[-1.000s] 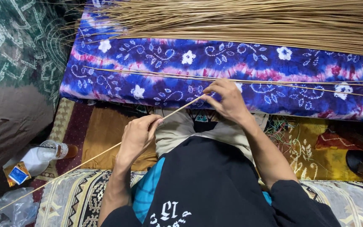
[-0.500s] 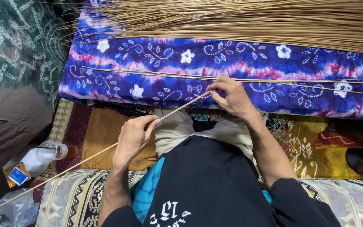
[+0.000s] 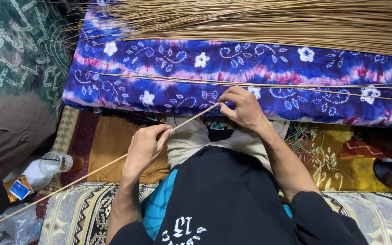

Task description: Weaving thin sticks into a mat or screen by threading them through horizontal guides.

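Just below the blue floral cushion (image 3: 250,77), right hand (image 3: 243,109) pinches the tip of one thin stick (image 3: 96,170); left hand (image 3: 146,147) closed round its middle. Risk, as judged: bending between hands could snap the brittle stick

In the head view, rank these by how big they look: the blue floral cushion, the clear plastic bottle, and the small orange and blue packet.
1. Blue floral cushion, by far the largest.
2. Clear plastic bottle, lying at the left.
3. Orange and blue packet, smallest, beside the bottle.
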